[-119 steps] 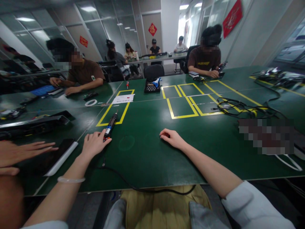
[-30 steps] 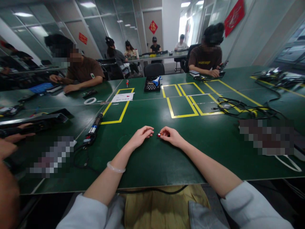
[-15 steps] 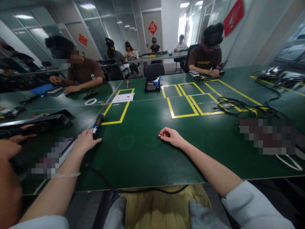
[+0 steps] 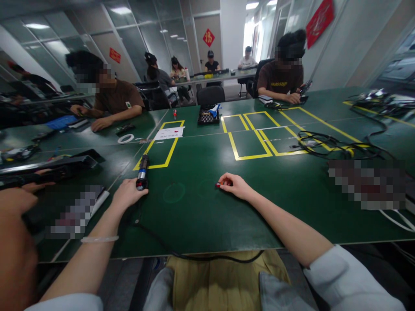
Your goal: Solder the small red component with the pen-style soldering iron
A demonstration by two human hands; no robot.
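My left hand (image 4: 127, 193) is closed around the near end of a black cylindrical tool with a silver and blue band (image 4: 143, 169). The tool's far end points away from me, beside the corner of a yellow taped rectangle (image 4: 158, 166). Its grip end is partly hidden by my fingers. On the right, my right hand (image 4: 234, 185) rests on the green table (image 4: 194, 220), pinching a small red piece (image 4: 218, 185) between thumb and fingers. The piece is too small to make out fully. A black cable (image 4: 155, 239) runs from near my left hand to the table's front edge.
A black tray (image 4: 208, 115) holds a blue and white item. White paper (image 4: 169, 132) lies on the left taped area. Tangled black cables (image 4: 319, 140) lie at right. A co-worker's arm (image 4: 16, 233) is close at left; two people sit across the table.
My left hand has moved to the right with the black cylindrical tool, which now points more directly away from me. My right hand stays in place with the small red piece.
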